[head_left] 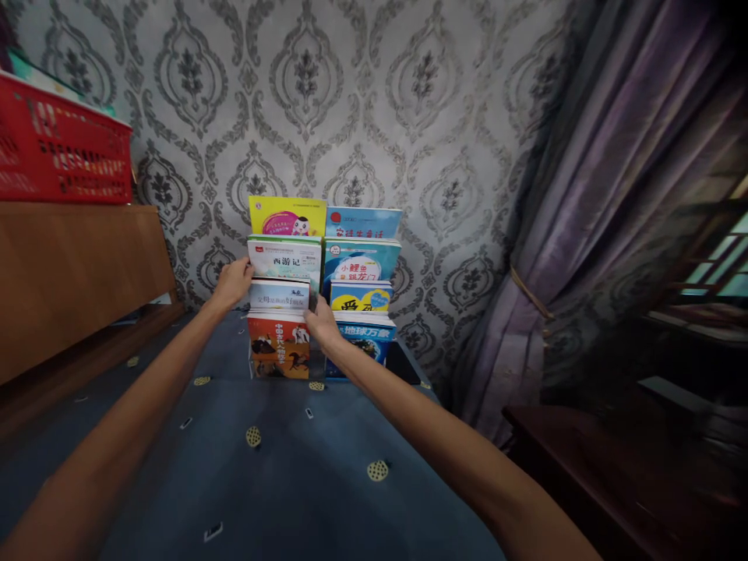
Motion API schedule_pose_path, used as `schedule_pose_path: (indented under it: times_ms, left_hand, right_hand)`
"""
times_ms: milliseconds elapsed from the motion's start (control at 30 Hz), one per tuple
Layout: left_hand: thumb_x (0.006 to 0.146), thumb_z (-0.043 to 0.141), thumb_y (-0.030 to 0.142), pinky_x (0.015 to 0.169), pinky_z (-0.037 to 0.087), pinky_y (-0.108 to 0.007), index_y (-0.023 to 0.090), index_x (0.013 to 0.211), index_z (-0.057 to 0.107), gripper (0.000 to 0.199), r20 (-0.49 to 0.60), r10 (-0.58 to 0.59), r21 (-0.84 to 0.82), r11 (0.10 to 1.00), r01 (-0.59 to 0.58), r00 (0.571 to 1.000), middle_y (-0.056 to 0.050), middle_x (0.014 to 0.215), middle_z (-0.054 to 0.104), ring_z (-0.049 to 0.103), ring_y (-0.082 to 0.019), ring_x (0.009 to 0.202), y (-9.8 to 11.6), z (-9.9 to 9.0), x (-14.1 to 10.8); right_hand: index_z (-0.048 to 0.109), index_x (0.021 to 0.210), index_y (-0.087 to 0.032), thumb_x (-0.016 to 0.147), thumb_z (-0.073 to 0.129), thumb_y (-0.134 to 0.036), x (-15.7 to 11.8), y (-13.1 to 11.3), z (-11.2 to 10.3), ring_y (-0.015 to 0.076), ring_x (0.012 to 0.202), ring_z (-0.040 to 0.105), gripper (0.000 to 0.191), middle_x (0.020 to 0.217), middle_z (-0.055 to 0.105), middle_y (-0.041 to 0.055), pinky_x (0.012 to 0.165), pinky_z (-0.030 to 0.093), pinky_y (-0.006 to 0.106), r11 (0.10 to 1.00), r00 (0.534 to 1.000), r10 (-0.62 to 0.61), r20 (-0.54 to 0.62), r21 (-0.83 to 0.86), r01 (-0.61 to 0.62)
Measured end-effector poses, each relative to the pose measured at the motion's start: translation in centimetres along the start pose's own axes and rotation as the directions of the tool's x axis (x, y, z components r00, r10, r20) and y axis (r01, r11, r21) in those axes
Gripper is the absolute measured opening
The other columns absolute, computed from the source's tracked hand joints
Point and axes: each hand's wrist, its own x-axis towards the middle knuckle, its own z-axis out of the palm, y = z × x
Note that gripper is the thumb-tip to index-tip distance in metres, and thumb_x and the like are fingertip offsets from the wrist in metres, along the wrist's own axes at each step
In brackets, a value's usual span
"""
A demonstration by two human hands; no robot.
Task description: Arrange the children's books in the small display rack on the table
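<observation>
Books stand upright in two stepped columns on a clear rack [317, 365]. My left hand [234, 282] has its fingers bent at the left edge of the white book [284, 259], close to the top of a pale blue book [279, 296] in front of it. On the other side, my right hand [321, 321] grips the pale blue book's right edge, with the thumb towards its cover. Below that sits an orange book [279, 347], and a yellow book [286, 216] rises at the back. Fingertips of both hands are partly hidden.
The right column holds several blue books [362, 265]. A dark blue patterned cloth [280, 483] covers the table. At the left, a red basket [64, 148] rests on a wooden cabinet [82, 280]. Patterned wallpaper and a purple curtain [555, 234] stand behind.
</observation>
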Motion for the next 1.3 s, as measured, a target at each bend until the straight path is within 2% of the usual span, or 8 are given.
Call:
schedule_pose_path:
  times_ms: [333,567,633,700,800,967,1133,1300]
  left_hand:
    - [0.092,0.037,0.026,0.096,0.049,-0.038,0.006,0.124,0.058,0.043,-0.030,-0.053,-0.178,0.983,0.047,0.998,-0.018,0.118,0.069,0.066,-0.027,0.108,0.6,-1.0,-3.9]
    - [0.096,0.037,0.033,0.103,0.047,-0.045,0.019,0.116,0.060,0.034,-0.261,0.097,-0.209,0.966,-0.154,0.960,-0.012,0.118,0.066,0.059,-0.027,0.116,2.4,-0.8,-14.3]
    - [0.098,0.038,0.030,0.105,0.046,-0.046,0.022,0.115,0.060,0.030,-0.236,0.199,-0.233,0.939,-0.254,0.951,-0.010,0.116,0.066,0.057,-0.026,0.119,3.7,0.4,-17.9]
    - [0.097,0.039,0.023,0.104,0.047,-0.045,0.026,0.116,0.061,0.029,-0.153,0.336,-0.273,0.889,-0.367,0.929,-0.008,0.113,0.068,0.058,-0.024,0.118,5.3,2.1,-21.4]
    - [0.094,0.039,0.012,0.106,0.046,-0.047,0.025,0.121,0.059,0.036,-0.034,0.559,-0.337,0.774,-0.536,0.829,-0.009,0.115,0.068,0.057,-0.024,0.122,7.5,4.9,-26.0]
    - [0.097,0.039,0.012,0.103,0.050,-0.044,0.021,0.117,0.059,0.030,0.224,0.676,-0.447,0.711,-0.542,0.702,-0.010,0.114,0.067,0.058,-0.023,0.118,9.6,7.2,-29.8]
    - [0.101,0.035,0.018,0.096,0.053,-0.040,0.022,0.105,0.059,0.025,0.309,0.571,-0.485,0.783,-0.391,0.760,-0.008,0.102,0.065,0.061,-0.021,0.101,9.2,7.4,-29.7]
    - [0.101,0.035,0.017,0.102,0.049,-0.041,0.021,0.100,0.058,0.024,0.303,0.548,-0.479,0.795,-0.372,0.780,-0.005,0.097,0.063,0.060,-0.019,0.095,8.7,7.7,-29.7]
  right_hand:
    - [0.057,0.132,-0.019,0.080,0.052,-0.019,-10.6,1.2,-4.3,0.0258,0.124,0.060,0.052,0.137,0.062,0.0135,0.102,0.050,0.045,0.996,0.982,-0.011,0.186,0.086,-0.005]
    - [0.072,0.109,-0.023,0.079,0.051,-0.023,-17.4,6.5,-6.1,0.0257,0.104,0.071,0.036,0.111,0.076,0.0092,0.092,0.055,0.046,0.990,0.976,0.080,0.203,0.094,-0.100]
    - [0.074,0.102,-0.025,0.079,0.052,-0.026,-18.4,7.8,-6.5,0.0272,0.098,0.072,0.032,0.105,0.077,0.0086,0.088,0.057,0.047,0.986,0.978,0.123,0.166,0.093,-0.140]
    - [0.076,0.098,-0.025,0.079,0.053,-0.031,-19.0,8.9,-7.0,0.0287,0.093,0.072,0.030,0.099,0.078,0.0093,0.084,0.058,0.048,0.980,0.977,0.158,0.140,0.103,-0.173]
    - [0.075,0.095,-0.023,0.080,0.054,-0.040,-19.4,9.9,-7.7,0.0299,0.088,0.073,0.032,0.093,0.078,0.0113,0.074,0.060,0.046,0.958,0.971,0.202,0.125,0.178,-0.223]
    - [0.072,0.098,-0.022,0.082,0.053,-0.050,-18.9,10.9,-9.4,0.0292,0.081,0.073,0.038,0.093,0.077,0.0123,0.070,0.059,0.043,0.948,0.970,0.244,0.016,0.209,-0.242]
    - [0.068,0.105,-0.016,0.082,0.041,-0.042,-16.8,13.7,-12.4,0.0330,0.094,0.070,0.043,0.101,0.074,0.0180,0.088,0.053,0.050,0.953,0.946,0.211,-0.246,-0.165,-0.255]
    - [0.046,0.138,-0.006,0.080,0.052,-0.045,-14.5,16.1,-14.0,0.0424,0.136,0.042,0.070,0.147,0.044,0.0297,0.107,0.036,0.057,0.722,0.903,0.206,-0.377,-0.565,-0.400]
